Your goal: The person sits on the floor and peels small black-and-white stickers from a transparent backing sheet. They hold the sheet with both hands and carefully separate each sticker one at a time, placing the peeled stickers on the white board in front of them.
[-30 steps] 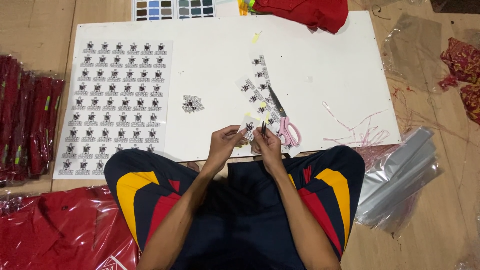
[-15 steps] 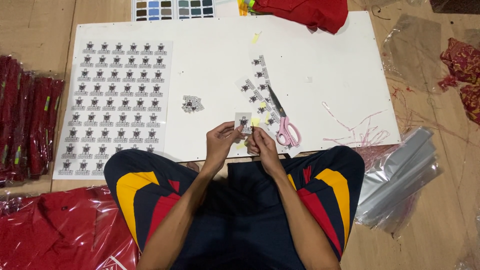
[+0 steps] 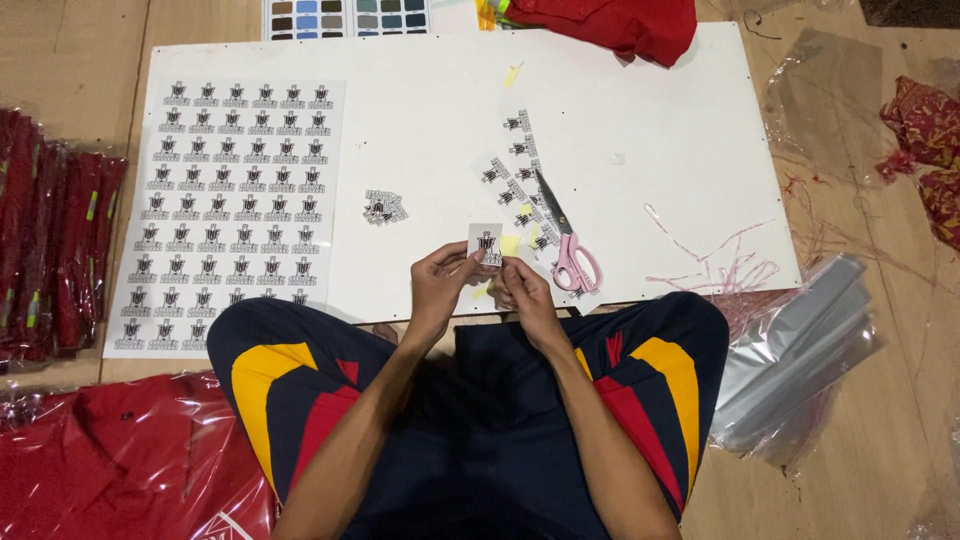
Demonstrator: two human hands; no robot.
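- While seated cross-legged, a person pinches a small printed sticker between left hand and right hand, just above both thumbs.
- Pink-handled scissors lie just right of the right hand on the white surface.
- Sticker sheet lies well left of the left hand.

Warm, even light — sharp, shadowless

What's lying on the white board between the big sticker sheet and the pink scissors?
In the head view, between the sticker sheet and the scissors lies a small pile of cut stickers, then bare white board, then loose cut sticker strips beside the scissors.
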